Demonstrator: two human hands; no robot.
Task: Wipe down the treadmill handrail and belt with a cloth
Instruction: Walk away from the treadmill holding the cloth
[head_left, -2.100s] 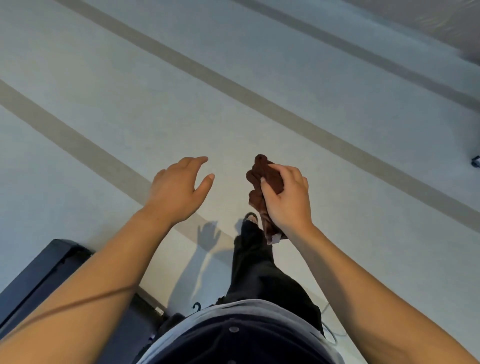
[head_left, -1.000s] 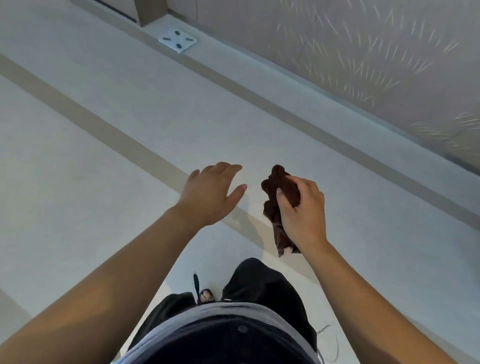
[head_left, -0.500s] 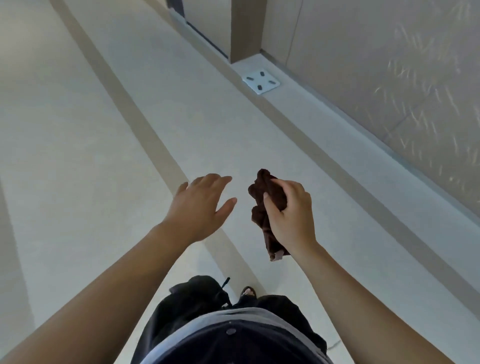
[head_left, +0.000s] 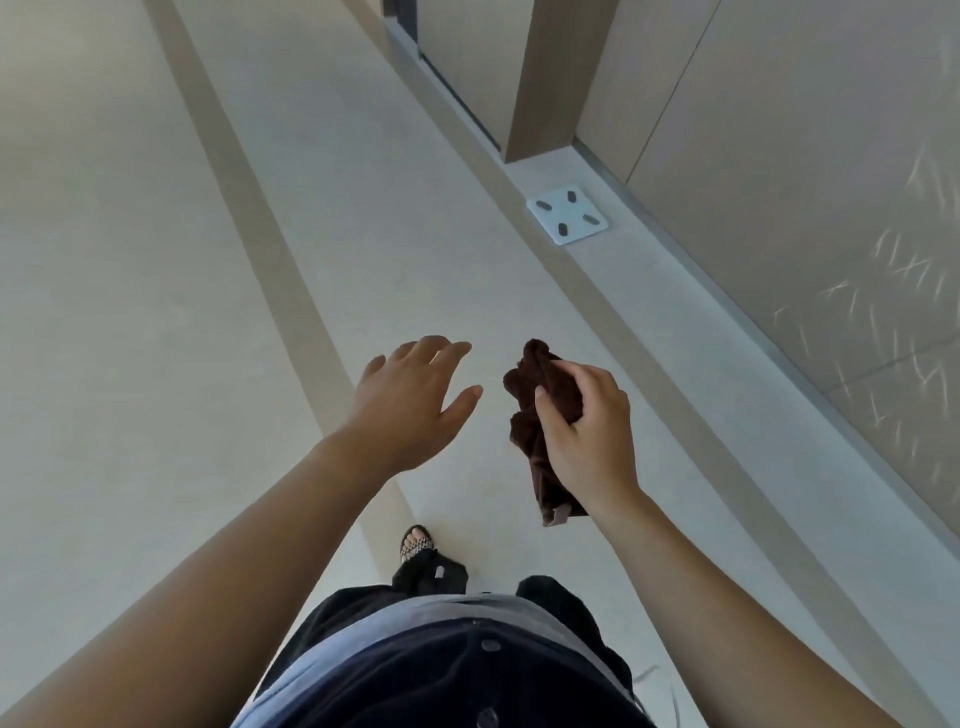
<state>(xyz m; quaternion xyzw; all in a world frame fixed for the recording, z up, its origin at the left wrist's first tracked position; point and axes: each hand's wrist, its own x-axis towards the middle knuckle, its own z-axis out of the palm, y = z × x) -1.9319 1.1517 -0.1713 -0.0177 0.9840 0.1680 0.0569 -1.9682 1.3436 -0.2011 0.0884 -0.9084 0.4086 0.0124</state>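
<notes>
Person standing on a pale floor (head_left: 130, 312), both arms out in front, mid-frame. Right hand (head_left: 587, 431) sits just right of centre, fingers (head_left: 566, 370) and thumb clenched around a dark brown cloth (head_left: 540, 395). The cloth is bunched: a wad sticks up above the fist, the rest hangs down below the wrist with a small pale tag (head_left: 560, 515) at the bottom end. It's held in the air, touching nothing but that hand.

Left hand (head_left: 410, 410) is just left of centre, near the cloth but apart from it, a clear gap between thumb and fabric. Fingers released and loosely spread, palm facing down, holding nothing.

Treadmill handrail and belt: not in this view.

Floor has darker tan stripes (head_left: 291, 312) running from the top of the frame diagonally down toward lower centre; one passes under the left hand. Along the right side a raised pale ledge (head_left: 649, 291) runs beside a beige wall (head_left: 805, 156). A small white square plate (head_left: 567, 214) with four dark oval marks lies on that ledge, upper right of centre. A brown post (head_left: 550, 78) stands at top centre-right, behind the plate.

Bottom centre: dark buttoned top over a grey hem, black trousers (head_left: 431, 574), and one foot in a sandal (head_left: 415, 543) stepped forward on the floor, below the left hand.
</notes>
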